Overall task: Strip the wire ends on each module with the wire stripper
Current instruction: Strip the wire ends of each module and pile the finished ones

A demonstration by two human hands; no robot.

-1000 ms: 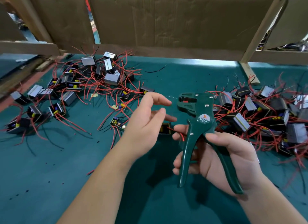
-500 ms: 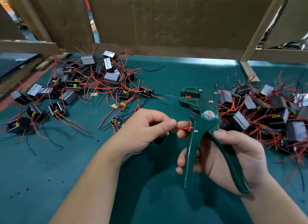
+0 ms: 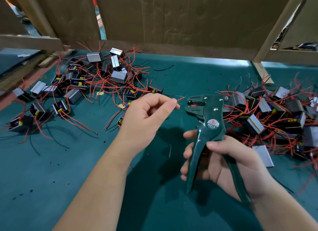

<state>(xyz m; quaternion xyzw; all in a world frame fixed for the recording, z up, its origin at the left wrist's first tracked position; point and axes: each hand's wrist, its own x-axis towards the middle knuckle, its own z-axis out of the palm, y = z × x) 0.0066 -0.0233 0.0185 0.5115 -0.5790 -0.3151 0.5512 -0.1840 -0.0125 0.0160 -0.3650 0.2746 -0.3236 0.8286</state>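
Stripper (image 3: 212, 110) stands upright in the right hand (image 3: 228, 163), above the green worktop (image 3: 51, 179); the fingers (image 3: 187, 155) of this hand are curled round one handle, the thumb lies on the front near the pivot and the other handle rests against the palm; the two handles are spread apart; the jaws point to the left and a small red bit shows between them. Left hand (image 3: 148, 117) is raised just beside, with the thumb and the first finger pressed together, pinching a red wire (image 3: 180, 99) near its end; the other fingers are curled loosely toward the palm; the wire tip sticks out to the right and is just beside the jaws, not inside them; the module of this wire is hidden behind the hand. One pile of modules (image 3: 111, 72) with tangled red and black wires lies on the worktop at the far left; a second pile (image 3: 266, 113) lies at the right, just behind the stripper head. Cardboard wall (image 3: 172, 15) closes the back of the worktop, and a wooden strut (image 3: 278, 24) leans in front of it at the right.
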